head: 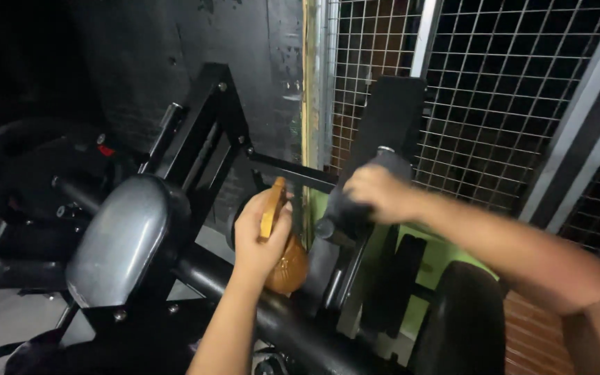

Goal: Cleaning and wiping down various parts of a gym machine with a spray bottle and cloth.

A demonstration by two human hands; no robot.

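Note:
My left hand [258, 236] is closed around a brown wooden-handled brush [282, 260], its handle sticking up past my fingers and its rounded bristle head below my palm, held against the black frame of a gym machine [210, 125]. My right hand [376, 191] grips a dark grey cloth [359, 205] and presses it on a black padded handle of the machine [394, 163]. Both forearms reach in from the lower right.
A grey padded roller [123, 239] sits at the left on a thick black bar [293, 326]. A black upright pad [390, 114] stands before a wire mesh panel [508, 83]. Black weight plates [22, 167] sit far left. A green wall [439, 257] shows behind.

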